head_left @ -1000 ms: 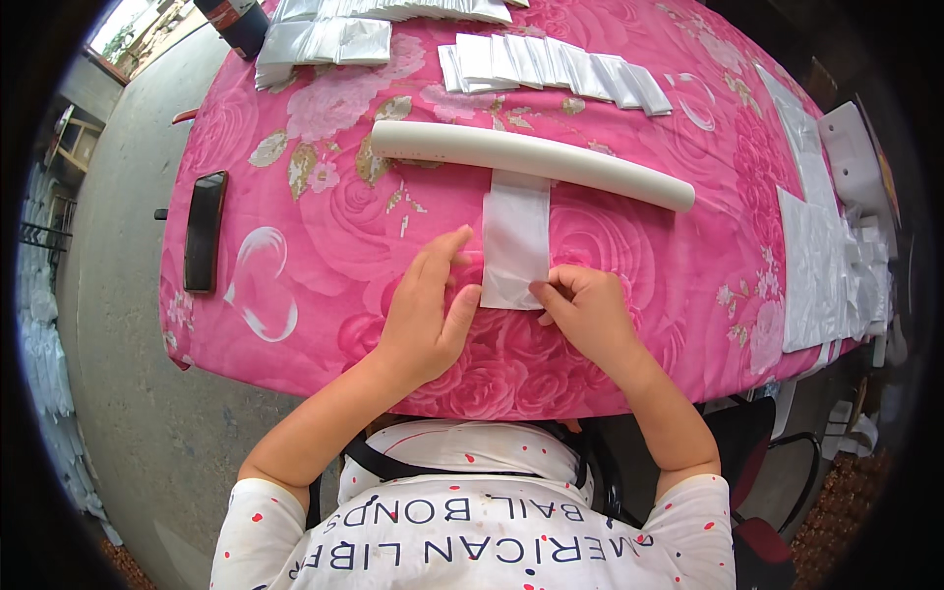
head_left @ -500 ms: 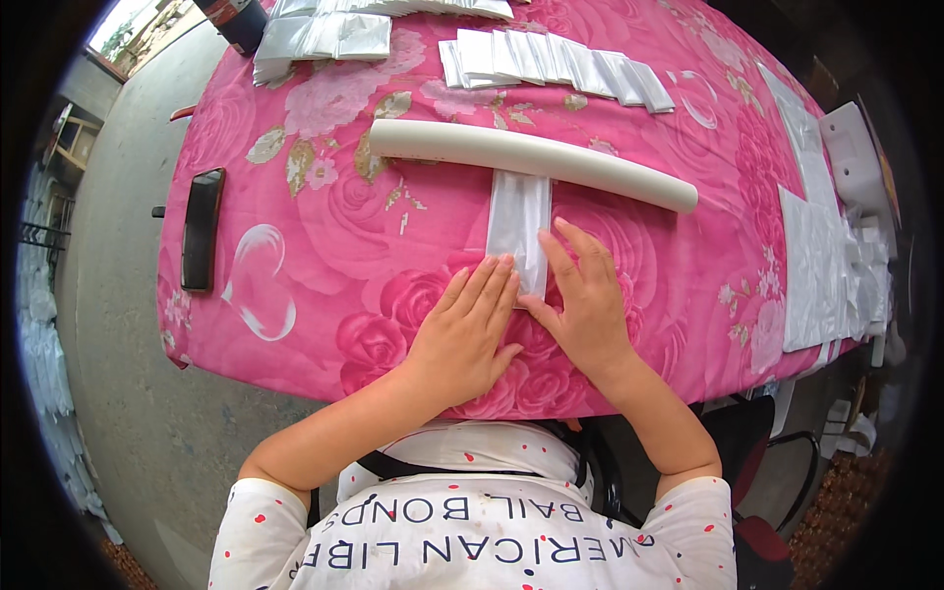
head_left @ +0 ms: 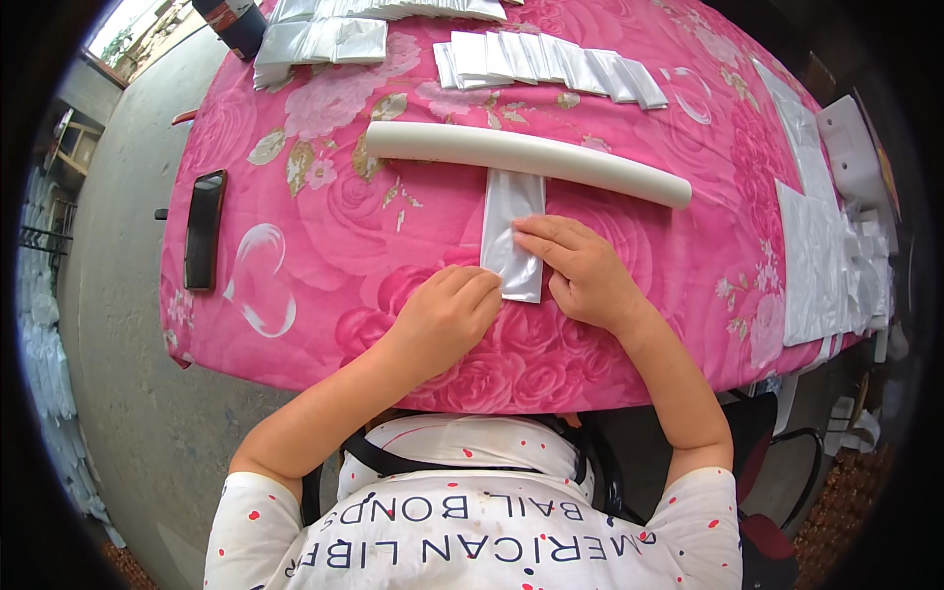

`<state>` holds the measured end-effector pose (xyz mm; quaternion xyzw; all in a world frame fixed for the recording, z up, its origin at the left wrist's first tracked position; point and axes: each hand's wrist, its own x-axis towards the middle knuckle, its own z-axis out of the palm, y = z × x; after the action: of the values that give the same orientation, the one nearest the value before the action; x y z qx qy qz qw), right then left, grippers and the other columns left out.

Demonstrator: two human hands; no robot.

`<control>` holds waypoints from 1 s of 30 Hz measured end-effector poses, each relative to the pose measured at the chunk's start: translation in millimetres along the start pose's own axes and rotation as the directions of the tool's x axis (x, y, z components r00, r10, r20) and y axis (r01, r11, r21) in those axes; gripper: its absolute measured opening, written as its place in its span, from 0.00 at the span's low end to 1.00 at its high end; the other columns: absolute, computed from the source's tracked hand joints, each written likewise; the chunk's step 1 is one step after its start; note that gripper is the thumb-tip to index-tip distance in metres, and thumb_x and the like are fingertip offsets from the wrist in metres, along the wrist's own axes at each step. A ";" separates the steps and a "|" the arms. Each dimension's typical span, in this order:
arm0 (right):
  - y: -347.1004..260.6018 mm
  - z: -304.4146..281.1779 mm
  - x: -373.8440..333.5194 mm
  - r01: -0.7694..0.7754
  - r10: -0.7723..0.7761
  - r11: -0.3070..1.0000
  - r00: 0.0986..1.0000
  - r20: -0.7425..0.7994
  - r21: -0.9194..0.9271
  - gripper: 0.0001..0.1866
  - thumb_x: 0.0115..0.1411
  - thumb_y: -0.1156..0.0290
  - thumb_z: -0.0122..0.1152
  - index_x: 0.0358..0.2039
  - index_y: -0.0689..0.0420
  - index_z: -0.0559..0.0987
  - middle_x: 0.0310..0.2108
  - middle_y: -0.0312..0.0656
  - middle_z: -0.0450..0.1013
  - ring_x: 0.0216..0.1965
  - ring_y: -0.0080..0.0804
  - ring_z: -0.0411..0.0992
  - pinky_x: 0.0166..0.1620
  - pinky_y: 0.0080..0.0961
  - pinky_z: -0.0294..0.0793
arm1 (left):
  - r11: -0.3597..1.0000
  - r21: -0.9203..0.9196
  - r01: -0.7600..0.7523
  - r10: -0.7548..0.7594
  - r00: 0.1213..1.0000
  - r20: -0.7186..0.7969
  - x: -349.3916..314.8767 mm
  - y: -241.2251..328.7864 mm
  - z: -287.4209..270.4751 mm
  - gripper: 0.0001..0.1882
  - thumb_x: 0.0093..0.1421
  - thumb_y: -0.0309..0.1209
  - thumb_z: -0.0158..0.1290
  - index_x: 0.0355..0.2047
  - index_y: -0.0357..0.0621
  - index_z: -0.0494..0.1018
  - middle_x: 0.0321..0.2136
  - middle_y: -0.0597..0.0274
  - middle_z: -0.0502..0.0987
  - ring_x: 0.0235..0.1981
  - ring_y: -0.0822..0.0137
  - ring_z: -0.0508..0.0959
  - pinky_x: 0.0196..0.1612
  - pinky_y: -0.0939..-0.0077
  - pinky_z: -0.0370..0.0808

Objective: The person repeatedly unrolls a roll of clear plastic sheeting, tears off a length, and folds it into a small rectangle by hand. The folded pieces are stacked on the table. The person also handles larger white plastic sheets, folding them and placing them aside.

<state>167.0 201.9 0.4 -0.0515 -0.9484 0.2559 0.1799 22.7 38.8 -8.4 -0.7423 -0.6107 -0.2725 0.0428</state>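
Note:
A folded strip of thin, shiny whitish plastic film (head_left: 511,202) lies lengthwise in front of me. Its far end meets a long white tube (head_left: 531,154), which lies crosswise; whether the film runs beneath it is hidden. My left hand (head_left: 444,313) is closed at the strip's near left edge, fingertips curled against the film. On the other side, my right hand (head_left: 582,269) rests its fingertips on the strip's middle, fingers extended and slightly bent, thumb apart near the right edge.
Stacks of folded film pieces (head_left: 320,41) and a fanned row of them (head_left: 551,61) lie at the back. A phone (head_left: 205,231) is at the left, a dark bottle (head_left: 232,25) at the back left. Larger white sheets (head_left: 816,270) cover the right edge of the pink tablecloth (head_left: 324,236).
My left hand has gone from flat fingers on the strip to curled ones, slightly lower. The right hand has moved left onto the film, baring the strip's near end.

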 end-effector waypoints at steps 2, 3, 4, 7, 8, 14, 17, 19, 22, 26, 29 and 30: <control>-4.2 -0.7 2.6 -0.013 0.013 1.000 1.000 -0.025 -0.011 0.24 0.41 0.85 0.50 0.42 0.61 0.75 0.46 0.44 0.70 0.48 0.43 0.67 0.51 0.33 0.67 | 1.000 -0.013 0.023 -0.023 0.999 0.024 4.0 -0.1 -0.4 0.11 0.43 0.22 0.55 0.30 0.38 0.71 0.33 0.59 0.74 0.35 0.63 0.76 0.37 0.72 0.74; -3.7 -0.4 2.0 0.003 -0.004 1.000 0.999 -0.040 -0.022 0.23 0.41 0.85 0.51 0.41 0.61 0.75 0.45 0.43 0.70 0.46 0.43 0.67 0.50 0.33 0.67 | 0.999 -0.020 0.034 -0.033 0.999 0.035 5.4 0.2 -1.1 0.10 0.43 0.22 0.55 0.29 0.38 0.71 0.33 0.59 0.75 0.34 0.63 0.76 0.36 0.72 0.74; -2.4 0.5 0.8 0.019 -0.021 0.999 0.998 -0.055 -0.034 0.22 0.41 0.84 0.52 0.41 0.60 0.75 0.43 0.43 0.71 0.44 0.42 0.68 0.48 0.32 0.68 | 0.995 -0.090 0.049 -0.047 0.999 0.022 5.0 1.1 -2.4 0.10 0.43 0.22 0.55 0.29 0.38 0.71 0.32 0.59 0.75 0.33 0.63 0.76 0.36 0.72 0.75; -6.8 -0.7 -7.0 0.093 -0.095 0.995 0.994 -0.054 -0.046 0.18 0.42 0.82 0.55 0.38 0.60 0.76 0.40 0.41 0.73 0.40 0.40 0.70 0.45 0.31 0.70 | 0.962 -0.271 0.030 -0.034 0.999 -0.013 -0.7 8.9 -8.9 0.09 0.44 0.21 0.56 0.28 0.39 0.71 0.31 0.59 0.76 0.32 0.63 0.78 0.34 0.72 0.76; -12.2 -1.4 -13.1 0.119 -0.121 0.992 0.992 -0.047 -0.046 0.17 0.42 0.82 0.56 0.37 0.60 0.77 0.38 0.41 0.73 0.39 0.39 0.70 0.43 0.31 0.70 | 0.950 -0.313 -0.018 0.011 1.000 -0.026 -3.2 15.2 -14.8 0.09 0.44 0.21 0.56 0.28 0.39 0.71 0.31 0.58 0.76 0.31 0.63 0.78 0.33 0.72 0.76; -50.3 9.3 -46.1 0.139 -0.138 0.990 0.990 -0.012 0.031 0.14 0.45 0.76 0.56 0.35 0.59 0.77 0.36 0.39 0.73 0.36 0.34 0.70 0.38 0.28 0.71 | 0.973 -0.221 -0.065 0.093 0.988 0.119 -33.1 25.5 -21.4 0.24 0.45 0.30 0.54 0.45 0.38 0.70 0.44 0.55 0.74 0.45 0.61 0.74 0.49 0.66 0.71; -50.7 7.4 -48.3 0.088 -0.089 0.995 0.996 0.024 0.044 0.15 0.43 0.76 0.58 0.36 0.58 0.77 0.37 0.38 0.73 0.36 0.35 0.70 0.37 0.29 0.71 | 0.983 -0.173 -0.068 0.085 0.992 0.094 -37.0 23.1 -14.7 0.24 0.43 0.29 0.56 0.43 0.37 0.71 0.42 0.54 0.75 0.42 0.61 0.76 0.45 0.66 0.72; -49.4 7.2 -46.3 -0.048 0.049 0.990 0.999 -0.005 0.129 0.11 0.46 0.75 0.60 0.33 0.58 0.78 0.32 0.39 0.74 0.32 0.35 0.71 0.34 0.29 0.71 | 0.966 -0.258 0.032 -0.020 0.999 0.050 -37.2 23.5 -9.5 0.21 0.45 0.28 0.56 0.42 0.37 0.71 0.36 0.54 0.76 0.37 0.61 0.77 0.40 0.67 0.72; -49.6 3.0 -37.0 -0.361 0.361 0.890 0.931 0.055 0.280 0.07 0.52 0.71 0.59 0.28 0.62 0.79 0.21 0.44 0.74 0.23 0.37 0.72 0.28 0.29 0.70 | 0.888 -0.297 0.352 -0.314 0.934 0.167 -27.9 28.4 -13.2 0.17 0.49 0.26 0.55 0.41 0.35 0.71 0.26 0.53 0.76 0.28 0.60 0.77 0.30 0.67 0.71; -45.5 -2.3 -13.9 -0.653 0.614 0.663 0.754 0.234 0.366 0.12 0.53 0.67 0.58 0.26 0.65 0.79 0.17 0.49 0.73 0.18 0.30 0.72 0.24 0.26 0.69 | 0.675 -0.433 0.597 -0.579 0.793 0.190 -10.2 24.9 -8.6 0.26 0.53 0.28 0.54 0.51 0.30 0.62 0.17 0.52 0.74 0.17 0.59 0.75 0.22 0.69 0.69; -46.7 -10.3 1.1 -0.777 0.682 0.539 0.629 0.373 0.325 0.13 0.54 0.67 0.57 0.25 0.66 0.79 0.16 0.47 0.73 0.17 0.28 0.73 0.23 0.24 0.70 | 0.551 -0.441 0.708 -0.648 0.696 0.308 2.9 17.6 -14.5 0.35 0.52 0.26 0.55 0.57 0.28 0.53 0.17 0.54 0.74 0.17 0.66 0.75 0.23 0.75 0.70; -44.2 -9.8 2.1 -0.785 0.682 0.528 0.620 0.389 0.324 0.13 0.54 0.66 0.57 0.24 0.66 0.79 0.16 0.46 0.73 0.17 0.27 0.73 0.23 0.23 0.70 | 0.521 -0.436 0.734 -0.659 0.670 0.341 6.7 15.8 -17.0 0.35 0.52 0.25 0.55 0.57 0.28 0.53 0.17 0.56 0.74 0.17 0.69 0.74 0.24 0.78 0.70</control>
<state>168.3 168.7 31.3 -0.3749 -0.7593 0.5303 -0.0420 32.0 34.0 13.3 -0.4309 -0.7546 -0.3764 -0.3212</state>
